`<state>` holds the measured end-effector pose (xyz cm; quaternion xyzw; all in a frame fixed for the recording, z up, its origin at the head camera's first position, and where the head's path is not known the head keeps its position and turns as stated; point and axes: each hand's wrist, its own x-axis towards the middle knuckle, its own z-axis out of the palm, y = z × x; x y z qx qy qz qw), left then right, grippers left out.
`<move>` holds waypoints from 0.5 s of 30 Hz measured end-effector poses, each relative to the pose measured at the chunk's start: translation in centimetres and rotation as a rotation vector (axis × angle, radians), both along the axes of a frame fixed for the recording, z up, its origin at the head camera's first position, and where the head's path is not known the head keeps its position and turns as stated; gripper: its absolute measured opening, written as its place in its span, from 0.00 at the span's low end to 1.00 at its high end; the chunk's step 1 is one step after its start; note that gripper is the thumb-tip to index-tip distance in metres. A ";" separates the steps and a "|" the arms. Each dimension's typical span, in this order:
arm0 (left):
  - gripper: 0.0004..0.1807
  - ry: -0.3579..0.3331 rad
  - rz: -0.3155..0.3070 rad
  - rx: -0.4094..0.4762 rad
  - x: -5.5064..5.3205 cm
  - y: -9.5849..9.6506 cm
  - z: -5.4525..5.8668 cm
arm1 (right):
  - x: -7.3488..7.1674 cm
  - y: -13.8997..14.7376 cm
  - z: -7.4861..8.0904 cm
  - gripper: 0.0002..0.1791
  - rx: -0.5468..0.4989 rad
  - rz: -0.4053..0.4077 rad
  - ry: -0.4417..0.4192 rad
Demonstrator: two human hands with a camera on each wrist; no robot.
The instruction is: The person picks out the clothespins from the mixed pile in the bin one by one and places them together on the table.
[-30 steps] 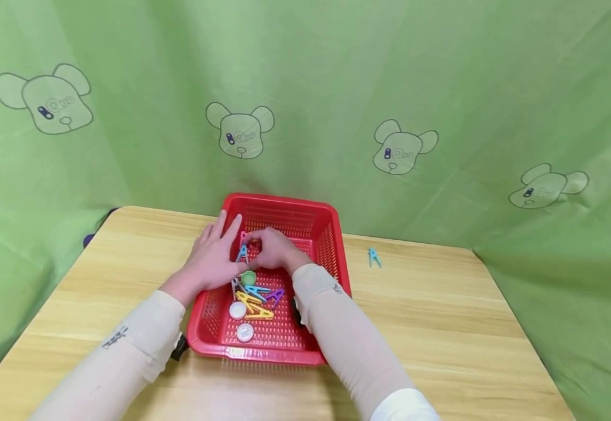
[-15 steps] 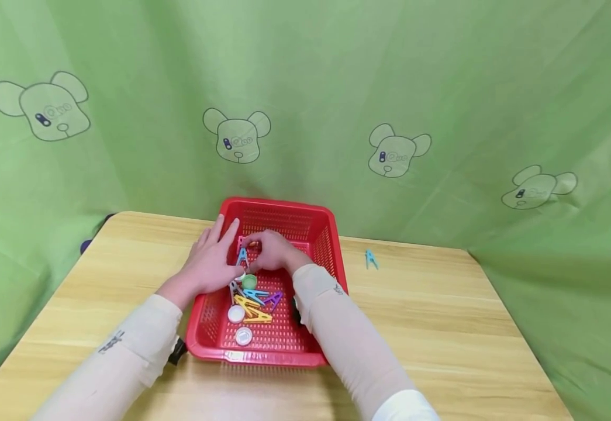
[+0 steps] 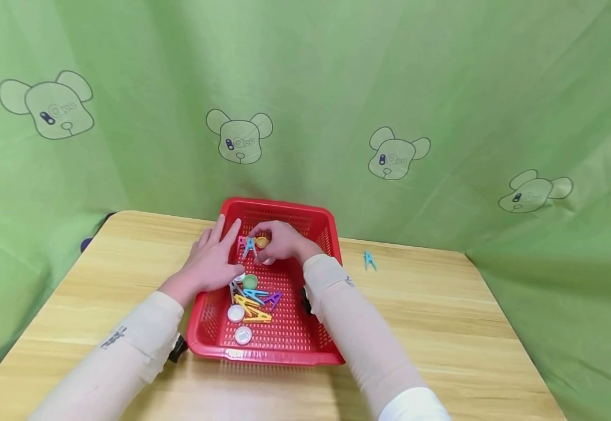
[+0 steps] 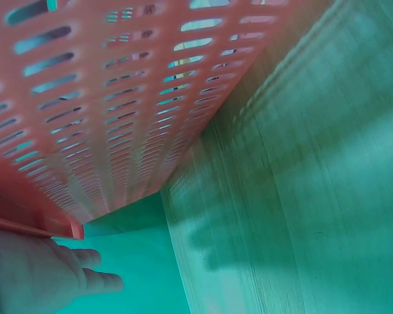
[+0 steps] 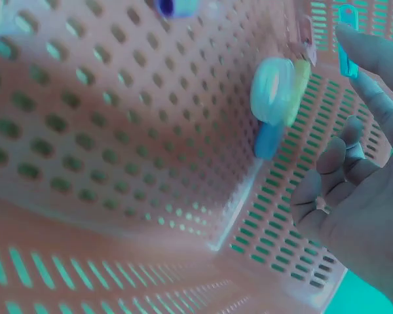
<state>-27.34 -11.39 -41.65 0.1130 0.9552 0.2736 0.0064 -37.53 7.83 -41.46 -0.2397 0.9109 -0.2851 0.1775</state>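
My right hand (image 3: pixel 283 241) is inside the red basket (image 3: pixel 276 358), pinching a blue clothespin (image 3: pixel 249 248) between thumb and index finger. In the right wrist view the clothespin (image 5: pixel 348 40) stands upright at the fingertips, and the other fingers curl around a small pale piece. Close to the held clothespin lie a pink clothespin (image 3: pixel 241 242) and an orange cap (image 3: pixel 262 241). Fingers spread, my left hand (image 3: pixel 209 260) lies over the basket's left rim; its thumb reaches inside near a white cap (image 3: pixel 240 278). The left wrist view shows this hand (image 4: pixel 36 275) by the basket's outer wall.
Nearer in the basket are a green cap (image 3: pixel 250 282), a grey clothespin (image 3: pixel 234 290), a blue clothespin (image 3: pixel 255 295), a purple clothespin (image 3: pixel 273 301), yellow clothespins (image 3: pixel 258 317) and white caps (image 3: pixel 243 335). Another blue clothespin (image 3: pixel 370 261) lies on the wooden table (image 3: pixel 431 316) to the right.
My right hand has moved a little right and up with the blue clothespin, uncovering the orange cap. My left hand has stayed on the rim.
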 end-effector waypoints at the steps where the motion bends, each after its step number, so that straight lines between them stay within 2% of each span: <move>1: 0.55 -0.001 -0.001 -0.001 0.0 0.0 0.1 | 0.0 0.2 0.2 0.26 -0.006 -0.003 -0.002; 6: 0.55 -0.010 -0.003 0.000 0.0 0.1 0.2 | -0.2 1.0 1.0 0.25 -0.030 -0.025 -0.006; 15: 0.55 -0.023 0.000 0.008 0.2 0.1 0.3 | 0.1 1.8 2.6 0.26 -0.014 -0.033 0.042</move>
